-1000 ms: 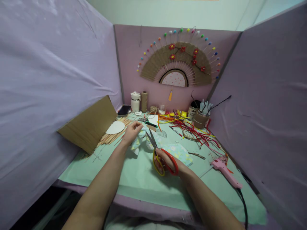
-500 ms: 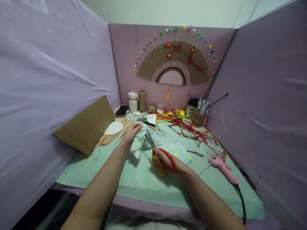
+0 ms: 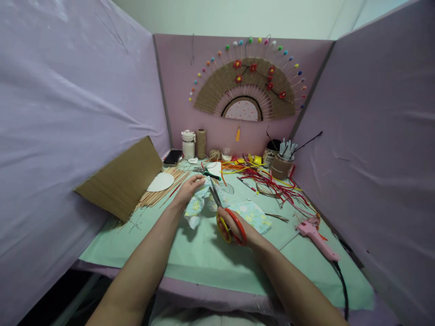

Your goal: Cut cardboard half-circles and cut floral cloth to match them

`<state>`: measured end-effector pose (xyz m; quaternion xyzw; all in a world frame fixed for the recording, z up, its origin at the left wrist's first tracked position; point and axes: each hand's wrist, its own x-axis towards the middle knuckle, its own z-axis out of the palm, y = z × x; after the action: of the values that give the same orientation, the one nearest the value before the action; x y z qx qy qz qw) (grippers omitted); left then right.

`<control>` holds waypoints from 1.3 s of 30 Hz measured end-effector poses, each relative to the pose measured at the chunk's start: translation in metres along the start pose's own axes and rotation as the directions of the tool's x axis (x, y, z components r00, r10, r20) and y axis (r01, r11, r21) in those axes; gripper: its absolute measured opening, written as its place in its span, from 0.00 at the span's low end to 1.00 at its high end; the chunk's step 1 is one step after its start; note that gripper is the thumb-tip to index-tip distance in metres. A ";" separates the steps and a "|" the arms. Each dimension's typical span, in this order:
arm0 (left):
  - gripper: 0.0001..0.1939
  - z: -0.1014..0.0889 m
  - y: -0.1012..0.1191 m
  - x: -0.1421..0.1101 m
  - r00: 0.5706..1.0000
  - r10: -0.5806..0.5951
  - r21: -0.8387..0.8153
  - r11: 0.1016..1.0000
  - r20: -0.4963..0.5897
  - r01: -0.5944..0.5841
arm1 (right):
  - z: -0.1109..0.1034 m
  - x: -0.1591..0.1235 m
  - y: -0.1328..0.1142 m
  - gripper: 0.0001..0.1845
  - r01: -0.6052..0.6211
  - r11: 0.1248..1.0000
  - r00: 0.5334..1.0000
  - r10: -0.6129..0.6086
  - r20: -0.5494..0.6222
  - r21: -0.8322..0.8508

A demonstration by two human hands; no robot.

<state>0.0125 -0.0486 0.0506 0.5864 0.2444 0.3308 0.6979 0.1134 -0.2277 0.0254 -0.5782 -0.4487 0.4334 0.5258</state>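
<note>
My left hand (image 3: 190, 189) pinches the upper edge of a pale blue fabric piece (image 3: 196, 207) with yellow and white flowers, which hangs crumpled above the table. In my right hand (image 3: 230, 222) is a pair of scissors (image 3: 240, 225) with one red and one yellow handle loop. The blades point up and away, slightly apart, against the fabric's right side; how far they reach into it I cannot tell. Another piece of the same floral fabric (image 3: 253, 216) lies flat on the table, just right of the scissors.
At right lies a pink glue gun (image 3: 318, 240) with a black cord. Red and yellow pipe cleaners (image 3: 277, 188) spread across the back right. A cardboard sheet (image 3: 124, 176) leans at left beside thin wooden sticks (image 3: 154, 197) and a white paper oval (image 3: 161, 182). Green-handled pliers (image 3: 211, 174) lie behind my hands.
The scissors' handle loops have drawn closer together and the blades have tilted slightly upright. My left hand keeps its pinch on the fabric, with only a small shift.
</note>
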 end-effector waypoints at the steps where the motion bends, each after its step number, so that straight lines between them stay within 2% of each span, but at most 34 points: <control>1: 0.23 0.001 0.000 -0.001 1.000 -0.008 -0.013 1.000 0.010 0.008 | 0.000 0.000 0.000 0.29 -0.006 1.000 1.000 0.006 0.009 -0.009; 3: 0.24 0.002 0.000 -0.002 1.000 -0.015 -0.020 1.000 0.028 0.016 | -0.001 0.001 0.000 0.29 -0.035 0.999 0.998 0.036 0.047 -0.030; 8: 0.25 0.002 0.000 -0.004 0.997 -0.036 0.032 0.999 0.067 0.034 | -0.003 0.000 -0.003 0.28 -0.017 0.995 1.000 0.018 0.008 -0.102; 15: 0.20 0.003 0.000 -0.008 0.992 -0.089 0.047 0.995 0.092 0.085 | -0.003 0.000 -0.004 0.28 -0.031 0.983 0.999 0.030 -0.012 -0.183; 21: 0.17 0.004 0.002 -0.011 0.989 -0.090 0.110 0.991 0.117 0.078 | -0.004 0.002 0.001 0.28 -0.031 0.979 0.999 0.027 -0.019 -0.200; 25: 0.16 0.005 0.004 -0.013 0.988 -0.081 0.144 0.988 0.134 0.061 | -0.003 0.001 -0.002 0.25 -0.040 0.968 0.997 0.024 -0.068 -0.249; 32: 0.17 0.005 0.006 -0.013 0.983 -0.112 0.180 0.980 0.143 0.085 | -0.005 0.002 -0.002 0.22 -0.011 0.927 0.986 -0.052 -0.158 -0.374; 39: 0.17 0.003 0.008 -0.015 0.977 -0.138 0.195 0.975 0.160 0.106 | -0.006 0.002 -0.004 0.23 -0.066 0.894 0.992 0.010 -0.127 -0.444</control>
<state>0.0030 -0.0614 0.0585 0.6589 0.2485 0.2109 0.6780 0.1194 -0.2265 0.0297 -0.7174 -0.4922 0.2930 0.3966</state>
